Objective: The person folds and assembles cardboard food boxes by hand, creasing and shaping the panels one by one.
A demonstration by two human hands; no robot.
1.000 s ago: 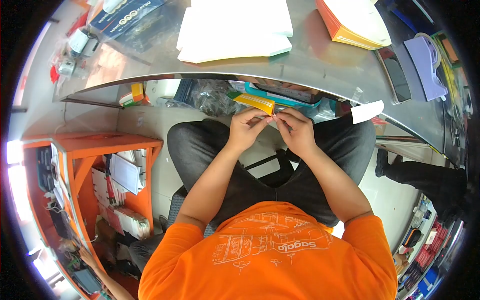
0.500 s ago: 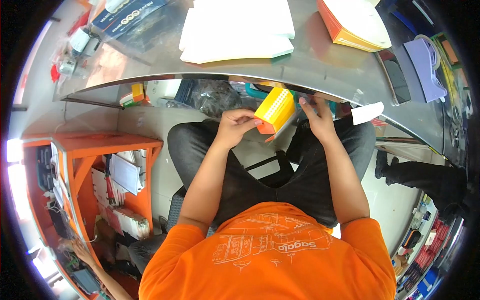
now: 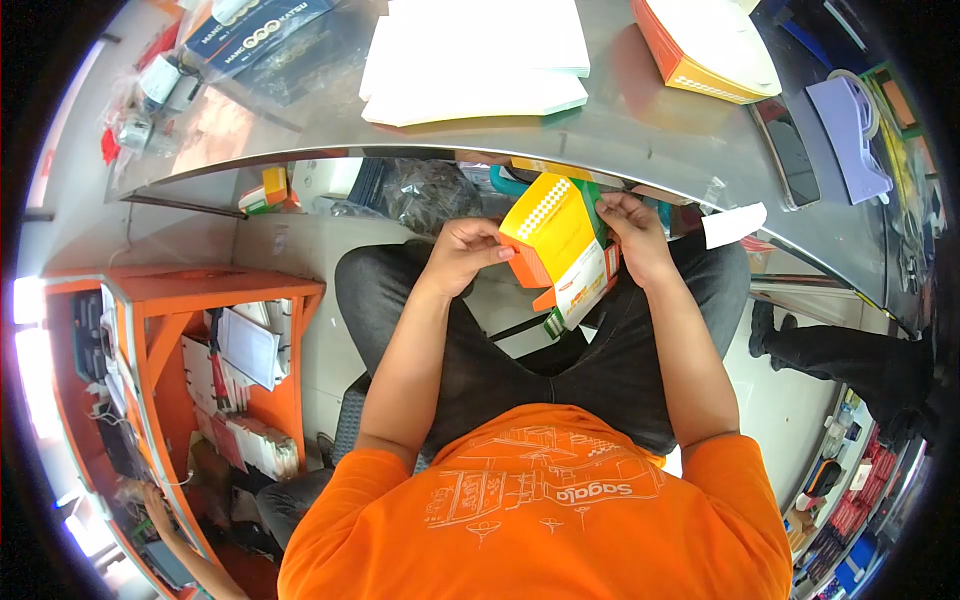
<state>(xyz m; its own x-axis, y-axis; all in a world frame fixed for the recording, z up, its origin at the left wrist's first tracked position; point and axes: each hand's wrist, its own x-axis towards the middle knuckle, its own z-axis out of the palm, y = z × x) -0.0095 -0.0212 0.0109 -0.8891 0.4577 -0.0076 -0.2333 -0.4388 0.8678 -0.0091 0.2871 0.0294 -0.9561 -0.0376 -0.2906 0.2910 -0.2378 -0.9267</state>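
Observation:
A printed cardboard box [image 3: 556,235] in yellow, orange, green and white hangs above my lap, with its side panels and flaps partly unfolded. My left hand [image 3: 462,257] pinches its orange end at the left, fingers closed. On the other side, my right hand [image 3: 636,238] has its fingers closed on the green edge near the top. The box's underside and the tips of some fingers are hidden.
Over my knees runs the metal table [image 3: 640,135], bearing a stack of white sheets [image 3: 475,65], an orange and yellow carton stack [image 3: 708,50], a phone [image 3: 786,150] and a purple tape dispenser [image 3: 848,135]. An orange shelf [image 3: 190,285] stands left; another person's arm [image 3: 185,540] reaches there.
The box has spread open and turned, so its white, green and orange panels now show. My right hand has gone from fingers apart beside it to gripping its green edge.

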